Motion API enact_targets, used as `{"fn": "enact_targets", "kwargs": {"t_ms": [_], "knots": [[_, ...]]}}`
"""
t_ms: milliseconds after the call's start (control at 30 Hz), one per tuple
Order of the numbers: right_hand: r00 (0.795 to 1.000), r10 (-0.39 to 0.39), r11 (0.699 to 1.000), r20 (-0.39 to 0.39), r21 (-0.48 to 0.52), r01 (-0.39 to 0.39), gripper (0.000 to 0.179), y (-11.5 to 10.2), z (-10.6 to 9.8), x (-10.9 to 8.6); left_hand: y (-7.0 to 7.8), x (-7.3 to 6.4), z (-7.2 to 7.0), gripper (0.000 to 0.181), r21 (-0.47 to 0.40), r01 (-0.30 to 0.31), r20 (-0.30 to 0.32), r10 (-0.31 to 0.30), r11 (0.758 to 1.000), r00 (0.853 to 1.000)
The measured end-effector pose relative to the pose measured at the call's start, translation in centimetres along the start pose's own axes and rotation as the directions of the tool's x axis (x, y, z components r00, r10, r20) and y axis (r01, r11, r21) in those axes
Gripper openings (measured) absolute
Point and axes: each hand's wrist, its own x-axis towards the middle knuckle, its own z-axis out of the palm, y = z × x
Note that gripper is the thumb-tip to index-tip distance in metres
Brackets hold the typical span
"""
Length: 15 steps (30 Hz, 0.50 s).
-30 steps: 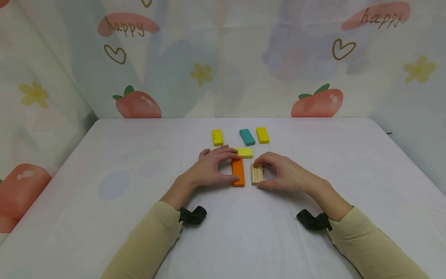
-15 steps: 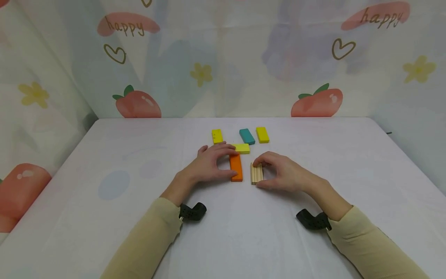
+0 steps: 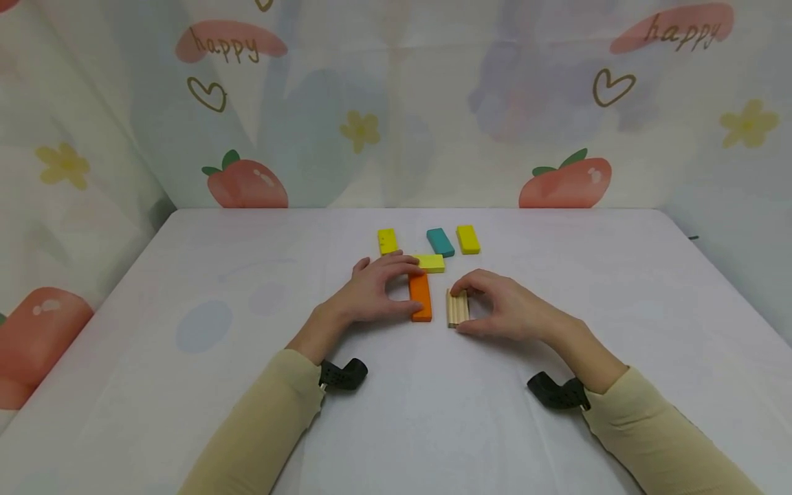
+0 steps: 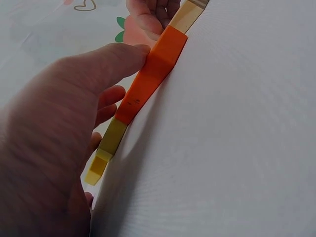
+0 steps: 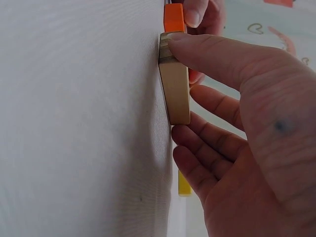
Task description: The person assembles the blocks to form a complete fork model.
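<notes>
In the head view my left hand (image 3: 371, 292) grips a long orange block (image 3: 420, 297) by its two ends, thumb at the near end and fingertips at the far end. A light yellow block (image 3: 433, 263) lies crosswise just beyond it, partly behind my fingers. To the right, my right hand (image 3: 504, 307) holds a plain wooden block (image 3: 456, 309) with grooves, its thumb at the near end. A gap separates the wooden block from the orange one. The left wrist view shows small dark marks on the orange block (image 4: 155, 66).
Farther back lie a yellow block (image 3: 387, 240) at left, a teal block (image 3: 441, 243) set at a slant, and another yellow block (image 3: 468, 240). All rest on a white-covered table (image 3: 421, 426). A patterned cloth (image 3: 421, 82) hangs behind the table's far edge.
My left hand has shifted the orange block slightly away from me and to the left, and the light yellow block has moved with it. My right hand and the wooden block stay put.
</notes>
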Motion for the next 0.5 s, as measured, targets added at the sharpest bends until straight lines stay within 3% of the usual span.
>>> {"fn": "enact_targets", "kwargs": {"t_ms": [500], "knots": [[1.0,-0.016,1.0,-0.013,0.002,0.017,0.043,0.07,-0.06,-0.1,0.0,-0.25,0.22,0.054,-0.031,-0.046,-0.028,0.045,0.998,0.999]]}}
